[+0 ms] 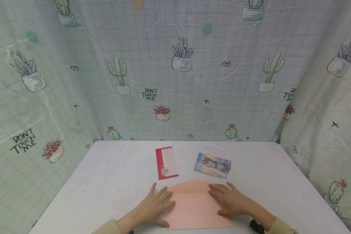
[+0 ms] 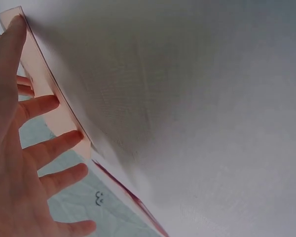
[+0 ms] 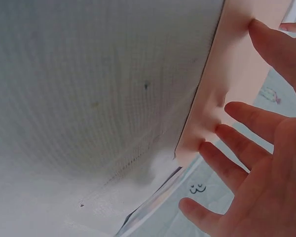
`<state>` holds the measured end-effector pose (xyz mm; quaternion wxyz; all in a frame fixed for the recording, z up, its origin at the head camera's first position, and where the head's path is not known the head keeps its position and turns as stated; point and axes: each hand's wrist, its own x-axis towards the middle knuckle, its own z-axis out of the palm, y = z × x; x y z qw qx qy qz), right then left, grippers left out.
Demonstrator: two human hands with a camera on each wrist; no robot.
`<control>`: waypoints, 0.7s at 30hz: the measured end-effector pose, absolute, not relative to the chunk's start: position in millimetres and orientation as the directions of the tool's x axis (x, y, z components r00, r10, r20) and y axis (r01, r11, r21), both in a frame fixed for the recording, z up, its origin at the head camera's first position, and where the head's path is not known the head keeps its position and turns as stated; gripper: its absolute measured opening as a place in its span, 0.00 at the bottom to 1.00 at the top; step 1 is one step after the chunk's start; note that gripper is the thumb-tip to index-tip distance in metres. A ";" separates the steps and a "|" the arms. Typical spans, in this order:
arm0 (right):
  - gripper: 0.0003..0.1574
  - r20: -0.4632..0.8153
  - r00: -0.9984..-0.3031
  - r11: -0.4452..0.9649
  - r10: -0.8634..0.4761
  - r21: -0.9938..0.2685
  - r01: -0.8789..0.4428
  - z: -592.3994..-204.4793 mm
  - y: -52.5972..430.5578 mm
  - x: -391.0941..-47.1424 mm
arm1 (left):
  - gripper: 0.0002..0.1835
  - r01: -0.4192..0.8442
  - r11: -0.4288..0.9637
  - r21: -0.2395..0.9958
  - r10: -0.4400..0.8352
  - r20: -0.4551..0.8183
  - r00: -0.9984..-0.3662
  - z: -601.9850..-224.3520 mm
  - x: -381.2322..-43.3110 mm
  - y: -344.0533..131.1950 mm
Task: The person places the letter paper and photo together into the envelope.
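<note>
A peach envelope (image 1: 196,214) lies flat near the table's front, its pointed flap toward the far side. On its left edge rest the spread fingers of my left hand (image 1: 152,207); in the left wrist view the thumb and some fingertips touch the envelope's rim (image 2: 54,111). My right hand (image 1: 232,200) lies over the envelope's right side with fingers fairly straight. In the right wrist view its thumb and several fingertips press on the peach paper (image 3: 202,116), while the little finger stays off it.
Beyond the envelope lie a red and pale pink card with a flower (image 1: 170,162) and, to its right, a picture card of a kitten (image 1: 213,165). The white table (image 1: 117,172) is bordered by a curtain (image 1: 207,78) printed with potted cacti at the back and sides.
</note>
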<state>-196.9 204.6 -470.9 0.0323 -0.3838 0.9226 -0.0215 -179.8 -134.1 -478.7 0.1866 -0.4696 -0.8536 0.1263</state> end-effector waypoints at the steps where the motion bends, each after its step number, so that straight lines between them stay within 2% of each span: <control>1: 0.45 -0.056 -0.706 0.708 -0.706 -0.073 -0.702 -471.0 204.9 -197.7 | 0.36 0.755 0.529 -0.387 0.848 0.198 -0.492 -479.0 -179.5 -134.3; 14: 0.46 -0.109 -0.700 0.702 -0.706 -0.245 -0.669 -471.0 210.1 -204.5 | 0.37 0.759 0.567 -0.320 0.821 0.146 -0.552 -480.1 -178.0 -136.1; 21: 0.44 -0.070 -0.690 0.687 -0.720 -0.212 -0.695 -470.4 210.1 -204.2 | 0.37 0.767 0.583 -0.268 0.810 0.117 -0.575 -478.9 -176.6 -137.6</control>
